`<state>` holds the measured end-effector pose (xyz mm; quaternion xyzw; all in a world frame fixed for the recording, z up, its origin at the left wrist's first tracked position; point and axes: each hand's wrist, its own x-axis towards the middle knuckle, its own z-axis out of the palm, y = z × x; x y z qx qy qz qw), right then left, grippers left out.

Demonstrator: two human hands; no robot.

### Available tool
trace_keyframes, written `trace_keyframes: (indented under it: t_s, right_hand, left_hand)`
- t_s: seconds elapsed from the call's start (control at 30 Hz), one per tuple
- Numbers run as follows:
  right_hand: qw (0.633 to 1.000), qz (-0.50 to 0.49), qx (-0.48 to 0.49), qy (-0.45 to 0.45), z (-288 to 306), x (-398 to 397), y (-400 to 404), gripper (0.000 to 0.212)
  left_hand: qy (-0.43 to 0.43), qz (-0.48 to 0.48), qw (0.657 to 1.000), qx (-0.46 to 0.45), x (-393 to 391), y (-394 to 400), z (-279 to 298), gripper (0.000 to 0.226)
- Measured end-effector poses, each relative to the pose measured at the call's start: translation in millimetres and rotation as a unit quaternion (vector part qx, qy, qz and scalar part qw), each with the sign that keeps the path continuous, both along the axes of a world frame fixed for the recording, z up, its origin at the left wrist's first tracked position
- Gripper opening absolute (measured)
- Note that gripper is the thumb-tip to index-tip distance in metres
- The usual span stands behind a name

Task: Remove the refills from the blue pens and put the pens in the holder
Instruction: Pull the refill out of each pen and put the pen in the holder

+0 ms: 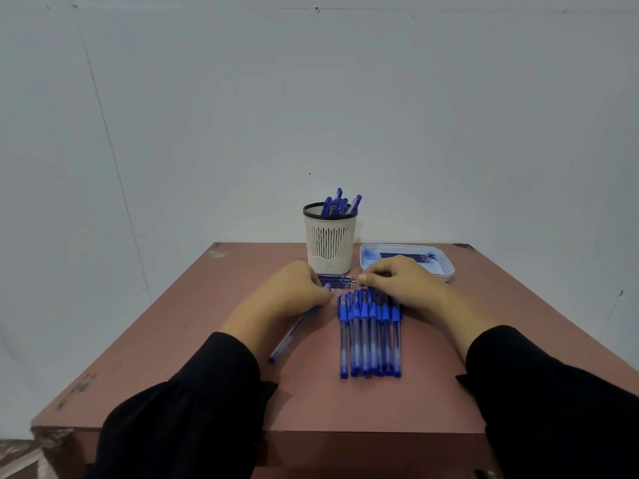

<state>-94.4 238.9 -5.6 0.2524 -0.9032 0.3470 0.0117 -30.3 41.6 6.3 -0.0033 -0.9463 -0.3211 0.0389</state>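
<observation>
wall (207,115): plain pale grey | table (207,340): reddish-brown, scuffed corners

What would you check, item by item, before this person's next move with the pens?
1. Left hand has a pen gripped: ok.
2. Right hand free to pull the refill: cannot tell, fingers curled.
3. Holder upright with room left: ok.
4. Tray for refills within reach: ok.
5. Row of pens lying tidy: ok.
6. Loose refills between the hands are out of the way: not ok.
</observation>
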Motion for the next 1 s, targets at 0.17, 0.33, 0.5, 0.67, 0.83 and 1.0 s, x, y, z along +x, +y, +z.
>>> trace_keyframes:
  t_s: [0.17, 0.33, 0.5, 0.67, 0.83, 1.0]
  right_hand:
    - [0.975, 0.013, -0.213, -0.056, 5.4, 10.5, -7.1, 0.012]
    - [0.965, 0.048, -0.252, -0.061, 13.3, 19.8, -9.9, 0.019]
    - [0.985, 0.042, -0.166, -0.003, 15.5, 16.2, -5.3, 0.010]
    - [0.981, 0.053, -0.189, -0.003, 20.7, 20.6, -1.2, 0.012]
    - [0.982, 0.049, -0.184, -0.003, 20.9, 20.3, -0.2, 0.011]
    - [0.981, 0.036, -0.190, -0.003, 20.7, 18.9, -0.6, 0.008]
  left_hand:
    - [0.055, -0.024, 0.997, 0.055, -0.7, -1.1, -0.5, 0.020]
    - [0.122, -0.069, 0.990, 0.003, 0.7, 6.1, -3.2, 0.019]
    - [0.210, -0.033, 0.966, -0.149, 3.1, 11.9, -10.3, 0.029]
    - [0.241, -0.038, 0.952, -0.186, 1.8, 12.4, -6.6, 0.030]
    - [0.223, -0.034, 0.954, -0.195, -0.8, 12.9, -7.1, 0.032]
    - [0.214, -0.030, 0.961, -0.175, 0.0, 8.1, -5.3, 0.030]
